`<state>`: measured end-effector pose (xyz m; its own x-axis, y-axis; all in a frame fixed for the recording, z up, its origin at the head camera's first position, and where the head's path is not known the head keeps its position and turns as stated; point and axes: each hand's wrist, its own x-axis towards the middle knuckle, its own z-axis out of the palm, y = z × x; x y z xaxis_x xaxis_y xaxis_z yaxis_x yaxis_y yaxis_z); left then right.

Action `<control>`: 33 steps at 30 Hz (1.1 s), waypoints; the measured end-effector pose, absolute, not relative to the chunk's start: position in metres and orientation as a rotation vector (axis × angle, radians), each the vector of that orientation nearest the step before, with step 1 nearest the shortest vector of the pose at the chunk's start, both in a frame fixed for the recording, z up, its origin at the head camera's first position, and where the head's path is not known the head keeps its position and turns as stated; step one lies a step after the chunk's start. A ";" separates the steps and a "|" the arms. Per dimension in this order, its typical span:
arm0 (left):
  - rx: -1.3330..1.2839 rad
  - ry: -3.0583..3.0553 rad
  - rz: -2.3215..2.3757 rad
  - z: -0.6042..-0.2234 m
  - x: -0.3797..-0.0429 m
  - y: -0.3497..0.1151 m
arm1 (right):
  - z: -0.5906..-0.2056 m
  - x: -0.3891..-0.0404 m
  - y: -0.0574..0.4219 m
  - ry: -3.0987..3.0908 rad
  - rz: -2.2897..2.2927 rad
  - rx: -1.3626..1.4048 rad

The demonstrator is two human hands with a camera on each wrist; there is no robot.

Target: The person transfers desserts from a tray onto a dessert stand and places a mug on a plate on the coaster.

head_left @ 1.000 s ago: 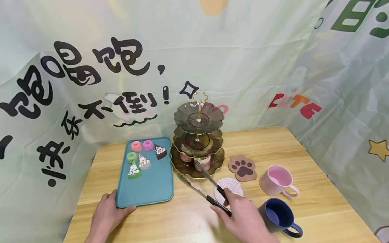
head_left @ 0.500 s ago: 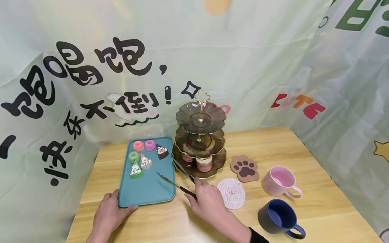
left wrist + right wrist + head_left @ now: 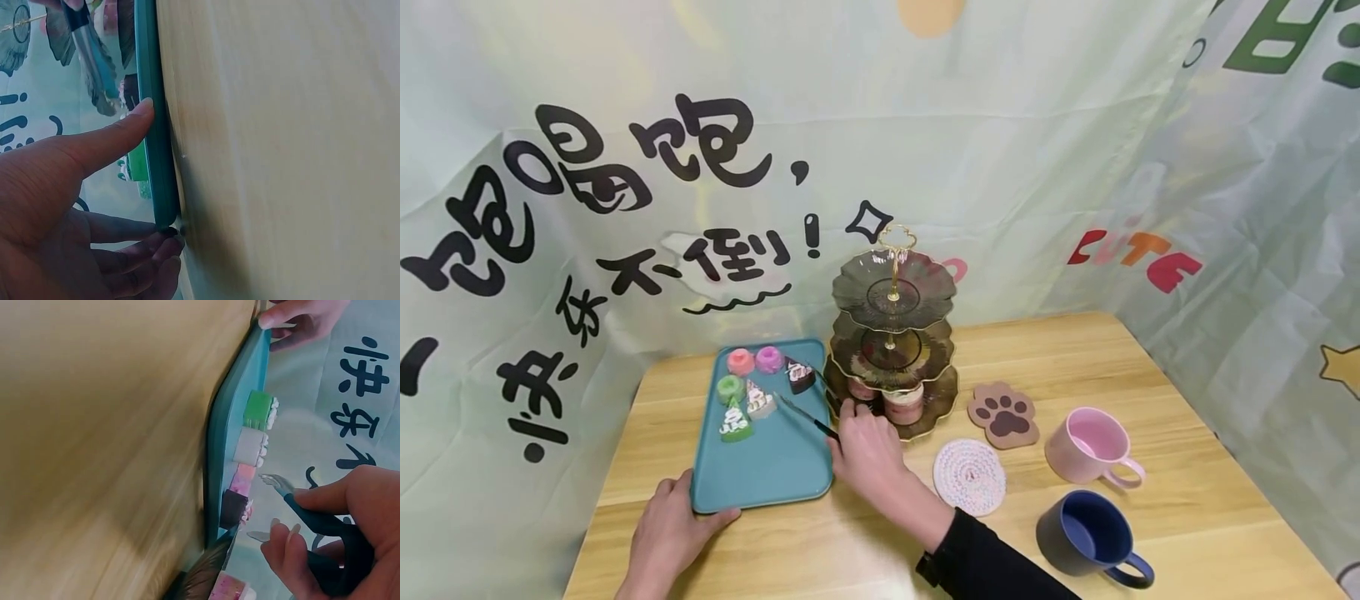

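My left hand (image 3: pixel 672 529) holds the near left corner of a blue-green tray (image 3: pixel 775 471), its thumb against the front rim. My right hand (image 3: pixel 872 450) grips black-handled tongs (image 3: pixel 811 420) over the tray's right edge. Their tips are spread, with nothing between them in the right wrist view. One arm points toward a white cake slice (image 3: pixel 760 405), the other toward a dark cake slice (image 3: pixel 800 377). A green slice (image 3: pixel 735 423) and pink (image 3: pixel 741 361), purple (image 3: pixel 769 359) and green (image 3: pixel 730 387) ring-shaped sweets share the tray.
A three-tier stand (image 3: pixel 895 292) rises right of the tray, with small round cakes (image 3: pixel 904 406) on its bottom tier. Farther right lie a paw-shaped coaster (image 3: pixel 1003 415), a round woven coaster (image 3: pixel 970 477), a pink mug (image 3: pixel 1086 446) and a navy mug (image 3: pixel 1084 535).
My right hand has carried the tongs leftward from the stand's front to over the tray's right side. The left hand stays at the tray's corner.
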<state>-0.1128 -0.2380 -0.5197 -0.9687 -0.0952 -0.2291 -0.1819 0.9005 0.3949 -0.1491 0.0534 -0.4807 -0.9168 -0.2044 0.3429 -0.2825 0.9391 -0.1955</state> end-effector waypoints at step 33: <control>-0.206 2.860 0.611 -0.522 -0.115 -0.239 | -0.489 -0.175 0.047 -2.816 0.236 0.376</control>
